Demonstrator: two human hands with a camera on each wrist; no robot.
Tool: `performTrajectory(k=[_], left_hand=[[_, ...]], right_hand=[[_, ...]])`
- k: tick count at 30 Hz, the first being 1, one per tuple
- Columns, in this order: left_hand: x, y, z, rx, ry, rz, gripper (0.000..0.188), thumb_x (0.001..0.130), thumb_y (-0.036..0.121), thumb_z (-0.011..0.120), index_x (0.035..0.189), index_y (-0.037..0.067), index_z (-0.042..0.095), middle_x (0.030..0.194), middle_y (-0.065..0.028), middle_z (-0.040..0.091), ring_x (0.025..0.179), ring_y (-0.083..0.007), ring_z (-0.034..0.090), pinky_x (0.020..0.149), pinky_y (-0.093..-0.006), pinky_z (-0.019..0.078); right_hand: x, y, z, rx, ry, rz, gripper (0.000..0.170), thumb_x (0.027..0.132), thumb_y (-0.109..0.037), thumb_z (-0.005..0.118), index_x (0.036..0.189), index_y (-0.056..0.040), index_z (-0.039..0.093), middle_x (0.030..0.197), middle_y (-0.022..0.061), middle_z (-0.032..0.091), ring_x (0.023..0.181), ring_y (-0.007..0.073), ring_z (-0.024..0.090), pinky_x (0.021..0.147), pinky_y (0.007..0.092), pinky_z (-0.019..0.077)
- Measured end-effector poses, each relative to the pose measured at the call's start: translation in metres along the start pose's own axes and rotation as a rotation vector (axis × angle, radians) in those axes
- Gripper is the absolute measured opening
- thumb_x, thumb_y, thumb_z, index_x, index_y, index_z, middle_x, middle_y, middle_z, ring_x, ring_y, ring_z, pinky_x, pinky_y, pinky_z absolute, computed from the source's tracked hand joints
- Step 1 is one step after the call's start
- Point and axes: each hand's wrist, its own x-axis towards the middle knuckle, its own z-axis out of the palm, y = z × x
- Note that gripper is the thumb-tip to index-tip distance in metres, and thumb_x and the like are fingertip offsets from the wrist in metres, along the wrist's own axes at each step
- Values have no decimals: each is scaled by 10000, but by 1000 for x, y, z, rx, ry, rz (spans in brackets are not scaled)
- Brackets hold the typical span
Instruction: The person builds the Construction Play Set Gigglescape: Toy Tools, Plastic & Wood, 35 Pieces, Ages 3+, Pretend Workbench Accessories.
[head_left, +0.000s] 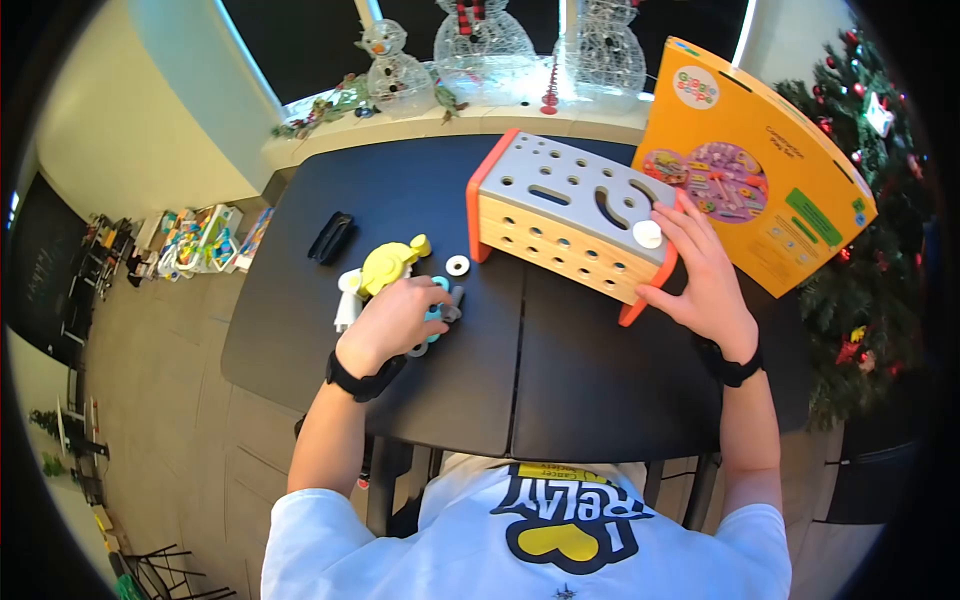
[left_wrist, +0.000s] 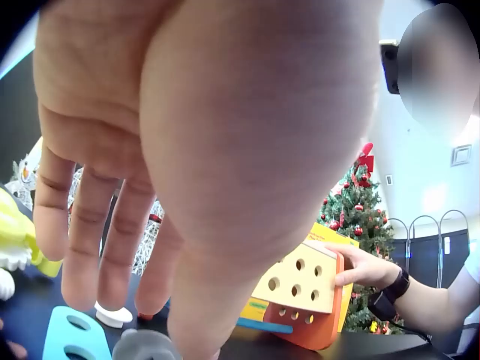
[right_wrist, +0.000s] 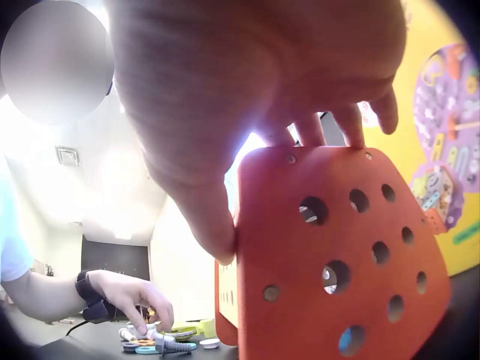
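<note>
A wooden toy workbench [head_left: 565,245] with a grey holed top and red-orange end panels stands mid-table. My right hand [head_left: 710,280] grips its right end, fingers over the top edge and thumb on the wooden side. By those fingers, a round white piece [head_left: 648,234] sits on the top. My left hand [head_left: 400,315] reaches down over loose toy pieces, its fingers fairly straight and partly covering them. Under it show a light blue holed strip [left_wrist: 75,334] and a grey toy bolt [right_wrist: 174,346]. A yellow-green toy piece [head_left: 388,268] and a white ring [head_left: 457,265] lie just beyond.
An orange toy box [head_left: 800,150] stands behind the workbench at the right, in front of a Christmas tree [head_left: 860,300]. A small black case [head_left: 332,238] lies on the black table [head_left: 450,400] at far left. Snowmen decorations [head_left: 485,55] line the windowsill.
</note>
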Motion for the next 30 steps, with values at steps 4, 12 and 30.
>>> performTrajectory(k=[4, 12, 30], left_hand=[[5, 2, 4, 61, -58, 14, 252, 785, 68, 809, 1024, 24, 742, 957, -147, 724, 917, -355, 691, 855, -441, 548], [31, 73, 3, -289, 239, 285, 209, 844, 47, 796, 1040, 27, 724, 922, -125, 716, 816, -295, 713, 740, -387, 556], [82, 104, 28, -313, 561, 288, 237, 809, 142, 837, 994, 41, 728, 820, -72, 692, 652, -202, 653, 593, -326, 515]], right_hand=[[-2, -1, 2, 34, 17, -13, 775, 756, -327, 882, 1411, -37, 586, 1501, 133, 555, 1509, 400, 379, 1224, 504, 349], [-1, 0, 3, 74, 25, 12, 781, 766, -363, 884, 1424, -70, 583, 1504, 116, 562, 1507, 383, 396, 1218, 492, 361], [-4, 3, 3, 91, 32, -21, 818, 759, -373, 897, 1448, -70, 576, 1483, 139, 572, 1511, 372, 393, 1210, 488, 377]])
